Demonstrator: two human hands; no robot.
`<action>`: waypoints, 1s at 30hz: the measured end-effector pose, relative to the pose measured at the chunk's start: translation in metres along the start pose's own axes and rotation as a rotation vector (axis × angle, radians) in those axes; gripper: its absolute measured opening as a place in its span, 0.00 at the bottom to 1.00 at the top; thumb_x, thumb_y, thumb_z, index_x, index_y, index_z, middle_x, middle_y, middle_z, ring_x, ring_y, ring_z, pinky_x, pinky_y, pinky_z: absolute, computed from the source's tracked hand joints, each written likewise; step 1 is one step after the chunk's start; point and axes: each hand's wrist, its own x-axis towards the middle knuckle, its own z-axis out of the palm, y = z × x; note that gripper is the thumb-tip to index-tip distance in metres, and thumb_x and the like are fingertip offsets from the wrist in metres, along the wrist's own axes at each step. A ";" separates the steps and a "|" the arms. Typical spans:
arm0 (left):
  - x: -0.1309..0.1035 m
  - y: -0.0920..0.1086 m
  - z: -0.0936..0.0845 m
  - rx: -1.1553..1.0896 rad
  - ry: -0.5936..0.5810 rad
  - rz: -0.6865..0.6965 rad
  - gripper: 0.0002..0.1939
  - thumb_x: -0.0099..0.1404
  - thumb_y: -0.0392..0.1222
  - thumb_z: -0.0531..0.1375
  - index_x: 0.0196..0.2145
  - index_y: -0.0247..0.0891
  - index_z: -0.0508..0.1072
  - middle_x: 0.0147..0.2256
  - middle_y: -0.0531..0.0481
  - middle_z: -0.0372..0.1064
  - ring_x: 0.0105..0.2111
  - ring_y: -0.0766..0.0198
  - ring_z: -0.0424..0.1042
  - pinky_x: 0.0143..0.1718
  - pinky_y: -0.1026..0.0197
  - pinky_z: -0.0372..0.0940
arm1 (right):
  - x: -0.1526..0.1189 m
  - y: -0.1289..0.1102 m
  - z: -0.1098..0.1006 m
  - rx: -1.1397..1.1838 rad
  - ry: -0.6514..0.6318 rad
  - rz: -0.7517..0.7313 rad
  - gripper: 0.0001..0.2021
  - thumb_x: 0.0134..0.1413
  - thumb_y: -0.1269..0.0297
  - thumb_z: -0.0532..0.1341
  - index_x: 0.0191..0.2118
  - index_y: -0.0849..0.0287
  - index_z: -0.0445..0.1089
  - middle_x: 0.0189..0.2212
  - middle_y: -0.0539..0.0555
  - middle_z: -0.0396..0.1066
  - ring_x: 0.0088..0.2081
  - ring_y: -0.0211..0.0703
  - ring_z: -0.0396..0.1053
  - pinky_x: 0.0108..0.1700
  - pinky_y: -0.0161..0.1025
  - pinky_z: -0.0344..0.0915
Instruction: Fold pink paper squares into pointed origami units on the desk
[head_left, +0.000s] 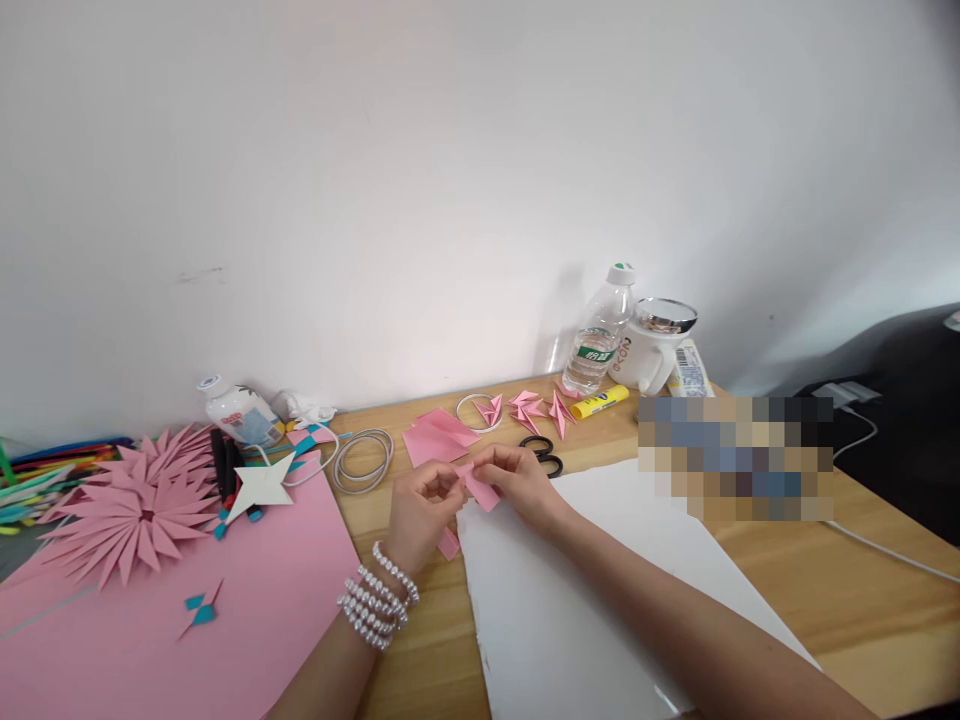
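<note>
Between my two hands is a small piece of pink paper (482,492), partly folded. My left hand (424,505), with pearl bracelets (379,600) at the wrist, pinches its left end. The fingers of my right hand (517,485) grip its upper right part. Both hands hover over the left edge of a white board (600,580). Below my left fingers a pink paper strip (448,544) shows in part. Pink paper sheets (439,435) lie just behind the hands, and black-handled scissors (551,462) rest beyond my right hand.
Folded pink pieces (526,408), a yellow glue stick (600,402), a water bottle (598,335) and a white mug (645,350) line the back. Left are a coiled cable (363,461), pink paper flowers (142,515), a white paper star (260,487) and a pink sheet (285,600).
</note>
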 end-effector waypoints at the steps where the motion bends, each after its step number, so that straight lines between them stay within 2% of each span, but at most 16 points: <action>1: 0.000 0.000 0.000 0.053 0.019 0.064 0.03 0.52 0.36 0.57 0.26 0.35 0.71 0.22 0.52 0.68 0.22 0.67 0.67 0.24 0.64 0.64 | 0.000 0.001 0.000 0.006 -0.006 0.011 0.05 0.38 0.65 0.62 0.25 0.62 0.70 0.19 0.47 0.67 0.21 0.32 0.61 0.25 0.30 0.58; 4: 0.000 -0.002 -0.002 0.233 0.078 0.260 0.07 0.53 0.34 0.55 0.28 0.37 0.73 0.25 0.51 0.69 0.24 0.67 0.66 0.26 0.64 0.63 | 0.001 0.001 0.000 0.037 -0.030 0.071 0.11 0.37 0.60 0.64 0.28 0.61 0.69 0.22 0.48 0.68 0.22 0.32 0.62 0.25 0.31 0.60; 6: -0.001 -0.003 -0.003 0.322 0.136 0.333 0.08 0.54 0.33 0.54 0.29 0.39 0.73 0.26 0.51 0.69 0.25 0.66 0.67 0.28 0.63 0.63 | 0.001 -0.001 0.001 0.086 -0.042 0.110 0.14 0.36 0.57 0.65 0.29 0.60 0.67 0.22 0.48 0.67 0.22 0.33 0.63 0.26 0.32 0.63; 9: -0.001 -0.004 -0.006 0.400 0.244 0.376 0.09 0.54 0.32 0.53 0.29 0.39 0.72 0.28 0.50 0.70 0.28 0.65 0.68 0.31 0.62 0.63 | 0.000 -0.004 0.003 0.154 -0.085 0.140 0.15 0.39 0.52 0.62 0.26 0.61 0.65 0.23 0.49 0.66 0.24 0.35 0.65 0.31 0.37 0.67; 12: -0.001 -0.005 -0.007 0.438 0.256 0.384 0.09 0.56 0.33 0.53 0.29 0.39 0.72 0.29 0.49 0.69 0.29 0.64 0.68 0.32 0.62 0.63 | -0.002 -0.006 0.005 0.146 -0.125 0.120 0.18 0.42 0.49 0.59 0.23 0.62 0.65 0.23 0.50 0.65 0.26 0.36 0.65 0.34 0.40 0.68; 17: 0.002 -0.008 -0.011 0.426 0.185 0.342 0.10 0.56 0.33 0.52 0.28 0.40 0.73 0.30 0.50 0.70 0.29 0.64 0.68 0.33 0.61 0.63 | -0.003 -0.006 0.004 -0.006 -0.071 0.063 0.13 0.36 0.56 0.64 0.23 0.62 0.68 0.23 0.49 0.66 0.27 0.36 0.66 0.37 0.39 0.67; 19: 0.004 -0.009 -0.012 0.358 0.156 0.311 0.09 0.55 0.33 0.53 0.29 0.40 0.73 0.31 0.50 0.71 0.31 0.63 0.69 0.35 0.60 0.64 | -0.001 -0.004 0.003 -0.092 -0.032 0.033 0.12 0.37 0.57 0.64 0.25 0.62 0.68 0.24 0.50 0.67 0.27 0.37 0.67 0.35 0.39 0.66; 24: 0.009 -0.006 -0.014 0.099 0.079 0.057 0.12 0.56 0.39 0.55 0.39 0.37 0.72 0.37 0.47 0.72 0.35 0.61 0.71 0.37 0.59 0.66 | 0.001 0.004 0.000 -0.344 0.022 -0.170 0.05 0.44 0.64 0.59 0.26 0.61 0.67 0.24 0.51 0.68 0.27 0.39 0.66 0.32 0.37 0.65; 27: 0.011 -0.003 -0.016 0.049 -0.010 -0.015 0.11 0.55 0.40 0.57 0.35 0.38 0.74 0.35 0.48 0.74 0.35 0.59 0.72 0.39 0.58 0.66 | -0.001 0.008 0.001 -0.470 0.011 -0.271 0.04 0.45 0.66 0.57 0.26 0.59 0.67 0.25 0.52 0.69 0.28 0.40 0.66 0.32 0.38 0.65; 30: 0.013 -0.003 -0.018 -0.063 -0.057 -0.086 0.09 0.53 0.41 0.59 0.31 0.37 0.75 0.32 0.49 0.75 0.31 0.59 0.73 0.36 0.56 0.68 | -0.002 0.009 0.002 -0.524 -0.003 -0.363 0.05 0.47 0.66 0.56 0.29 0.58 0.68 0.28 0.53 0.69 0.30 0.40 0.66 0.33 0.39 0.65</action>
